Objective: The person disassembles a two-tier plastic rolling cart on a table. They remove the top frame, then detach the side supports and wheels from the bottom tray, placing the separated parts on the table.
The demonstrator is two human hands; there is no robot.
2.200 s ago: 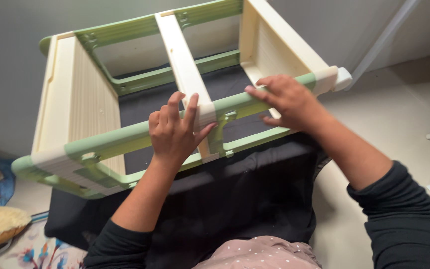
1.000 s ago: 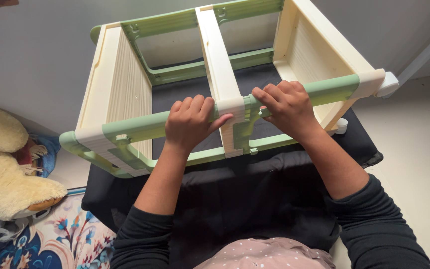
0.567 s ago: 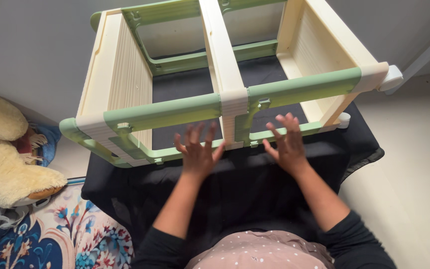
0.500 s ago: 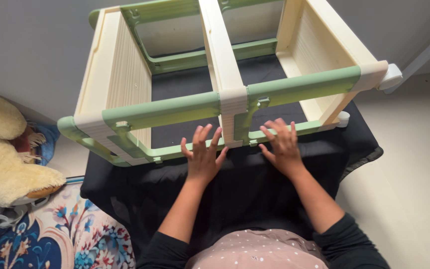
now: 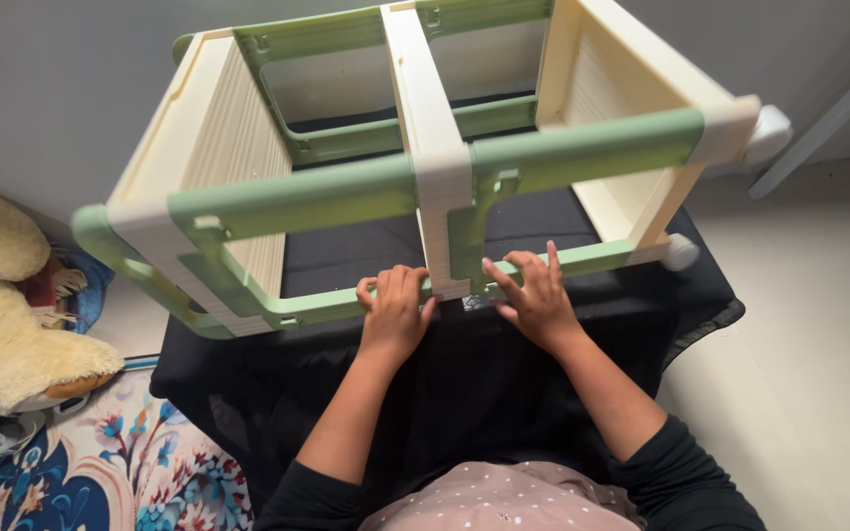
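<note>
As it lies tipped on its side across a black cloth-covered surface (image 5: 504, 393), a cream and pale-green plastic shelf frame (image 5: 415, 167) fills most of the view, its open face turned up toward the person bent over it. The position looks chosen for access: with the unit laid over, the long green rails (image 5: 582, 147) run crosswise in front of the person, and the cream centre upright (image 5: 425, 128) that joins them sits straight ahead, within easy reach of both arms. The slatted cream end panels (image 5: 218, 147) stand at left and right and keep the frame square and steady on the cloth. A small white round foot (image 5: 683, 252) pokes out at the lower right corner, another at the upper right.

Off to the left, a cream plush toy (image 5: 2, 324) rests by a floral-patterned mat (image 5: 120, 462), well apart from the work.

Both hands meet at the lower green rail (image 5: 327, 305), either side of the spot where the centre upright comes down. The left hand (image 5: 393, 313) is curled, its fingers hooked over the rail's top edge just beside the upright. The right hand (image 5: 533, 295) is spread, fingertips laid on the rail and palm on the cloth below, pressing more than gripping. Set so close to the joint, the two hands appear placed to bear on that connection.
</note>
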